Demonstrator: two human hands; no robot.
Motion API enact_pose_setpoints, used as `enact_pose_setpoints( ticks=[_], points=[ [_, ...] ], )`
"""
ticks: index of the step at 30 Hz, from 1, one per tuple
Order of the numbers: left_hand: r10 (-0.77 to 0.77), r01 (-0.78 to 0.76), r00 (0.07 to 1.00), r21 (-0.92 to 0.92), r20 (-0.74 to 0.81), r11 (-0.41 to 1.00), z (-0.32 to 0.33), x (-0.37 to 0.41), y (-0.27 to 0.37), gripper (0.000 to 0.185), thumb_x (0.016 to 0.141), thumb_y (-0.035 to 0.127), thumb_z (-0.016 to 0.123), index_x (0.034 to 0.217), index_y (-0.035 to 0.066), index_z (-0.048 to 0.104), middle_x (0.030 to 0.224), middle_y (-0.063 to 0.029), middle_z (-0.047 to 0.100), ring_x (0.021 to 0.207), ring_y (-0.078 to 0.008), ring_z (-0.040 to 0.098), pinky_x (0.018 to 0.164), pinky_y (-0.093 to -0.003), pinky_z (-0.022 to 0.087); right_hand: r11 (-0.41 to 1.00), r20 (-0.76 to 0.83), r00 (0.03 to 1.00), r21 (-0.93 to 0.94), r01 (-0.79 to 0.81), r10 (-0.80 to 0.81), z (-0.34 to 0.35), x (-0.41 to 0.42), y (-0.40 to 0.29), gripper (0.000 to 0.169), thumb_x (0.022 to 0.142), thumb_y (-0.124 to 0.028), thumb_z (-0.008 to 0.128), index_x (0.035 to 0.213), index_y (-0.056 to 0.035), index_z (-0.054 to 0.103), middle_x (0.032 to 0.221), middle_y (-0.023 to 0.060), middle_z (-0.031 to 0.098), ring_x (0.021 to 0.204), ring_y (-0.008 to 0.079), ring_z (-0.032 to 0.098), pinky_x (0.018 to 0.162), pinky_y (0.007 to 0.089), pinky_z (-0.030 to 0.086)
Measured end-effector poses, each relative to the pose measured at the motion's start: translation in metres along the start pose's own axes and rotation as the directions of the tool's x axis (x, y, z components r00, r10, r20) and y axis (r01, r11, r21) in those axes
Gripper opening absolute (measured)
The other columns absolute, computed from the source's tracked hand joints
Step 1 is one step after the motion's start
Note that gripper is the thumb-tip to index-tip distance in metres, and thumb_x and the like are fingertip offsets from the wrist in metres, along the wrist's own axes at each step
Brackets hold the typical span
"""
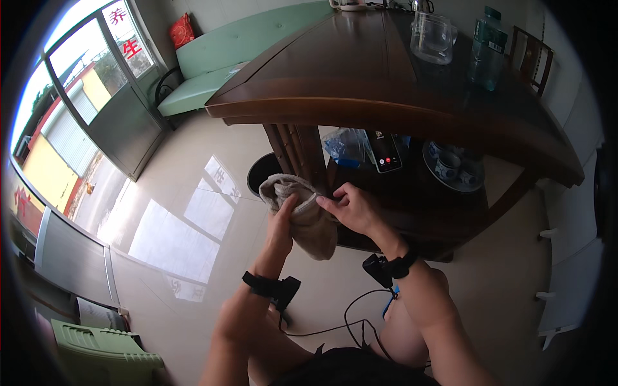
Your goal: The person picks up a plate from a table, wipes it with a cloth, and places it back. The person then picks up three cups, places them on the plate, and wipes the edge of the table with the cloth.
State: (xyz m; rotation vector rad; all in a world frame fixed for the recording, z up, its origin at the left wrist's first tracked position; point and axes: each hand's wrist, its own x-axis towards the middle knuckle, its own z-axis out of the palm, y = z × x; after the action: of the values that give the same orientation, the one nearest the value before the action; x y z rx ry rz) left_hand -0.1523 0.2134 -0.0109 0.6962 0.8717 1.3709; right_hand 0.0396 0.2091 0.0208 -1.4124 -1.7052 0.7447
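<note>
A grey-beige piece of knitted cloth [314,236], either a sock or a cap, hangs in front of me above the floor. Its upper part is bunched into folds with a thick rolled rim, and a rounded end droops below. My left hand [281,223] grips the bunched rim, its thumb lying over the folds. On the other side, my right hand [356,208] pinches the rim's edge between thumb and forefinger, the other fingers curled. Each wrist wears a black strap with a small black device, and a thin cable [333,333] loops below them.
A dark wooden table [318,72] stands ahead, bearing a glass pitcher [431,41] and a plastic bottle [485,53]. Its lower shelf holds a phone [384,152], plastic packaging [345,147] and a tray of cups [454,166]. A black bin [260,169] is behind the cloth; a green stool [101,347] is lower left.
</note>
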Motion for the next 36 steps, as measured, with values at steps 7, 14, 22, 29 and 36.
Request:
enact_pose_setpoints(
  ticks=[7,14,22,29,36],
  points=[
    [0.045,-0.061,0.987,0.099,0.154,0.993,0.024,-0.021,0.001,0.058,0.091,0.035,0.058,0.132,-0.001,0.040,0.129,-0.0135,0.048,0.119,-0.0221,0.047,0.100,-0.0334,0.039,0.829,0.458,0.888,0.481,-0.287,0.043,0.000,-0.008,-0.015,0.057,0.090,-0.051,0.056,0.115,-0.0006,0.059,0.092,0.0097,0.064,0.075,0.0122,0.062,0.055,0.0233,0.050],
    [0.102,-0.103,0.994,-0.017,-0.029,0.995,0.012,-0.001,0.007,0.045,0.090,0.027,0.059,0.124,0.000,0.047,0.122,-0.0113,0.053,0.113,-0.0204,0.051,0.097,-0.0333,0.041,0.927,0.148,0.987,0.357,-0.111,0.061,-0.010,-0.003,0.020,0.033,0.085,-0.013,0.054,0.114,0.0007,0.058,0.103,0.0153,0.066,0.090,0.0247,0.064,0.080,0.0349,0.050],
    [0.261,-0.262,0.946,0.021,-0.192,0.965,0.009,0.010,0.032,0.036,0.094,0.026,0.054,0.119,0.000,0.052,0.115,-0.0097,0.057,0.104,-0.0187,0.055,0.090,-0.0320,0.044,0.920,-0.278,0.960,0.382,0.083,0.028,-0.023,0.012,0.005,0.030,0.081,-0.015,0.059,0.108,-0.0012,0.058,0.096,0.0170,0.065,0.089,0.0307,0.064,0.080,0.0345,0.049],
    [0.383,-0.377,0.903,0.070,-0.196,0.924,0.001,0.021,0.037,0.040,0.096,0.031,0.049,0.122,0.000,0.048,0.116,-0.0130,0.057,0.108,-0.0231,0.056,0.094,-0.0360,0.046,0.964,-0.323,0.943,0.215,0.156,-0.080,-0.016,0.023,0.014,0.027,0.082,-0.015,0.059,0.105,-0.0018,0.059,0.097,0.0178,0.065,0.088,0.0305,0.064,0.078,0.0346,0.050],
    [0.524,-0.486,0.824,0.206,-0.215,0.849,0.010,0.015,0.046,0.040,0.099,0.033,0.044,0.119,-0.001,0.051,0.114,-0.0129,0.058,0.106,-0.0224,0.056,0.095,-0.0355,0.045,0.966,-0.272,0.929,-0.129,0.224,-0.252,-0.022,0.012,0.008,0.017,0.077,-0.011,0.064,0.092,-0.0049,0.059,0.091,0.0138,0.062,0.081,0.0326,0.063,0.069,0.0399,0.052]
  ],
)
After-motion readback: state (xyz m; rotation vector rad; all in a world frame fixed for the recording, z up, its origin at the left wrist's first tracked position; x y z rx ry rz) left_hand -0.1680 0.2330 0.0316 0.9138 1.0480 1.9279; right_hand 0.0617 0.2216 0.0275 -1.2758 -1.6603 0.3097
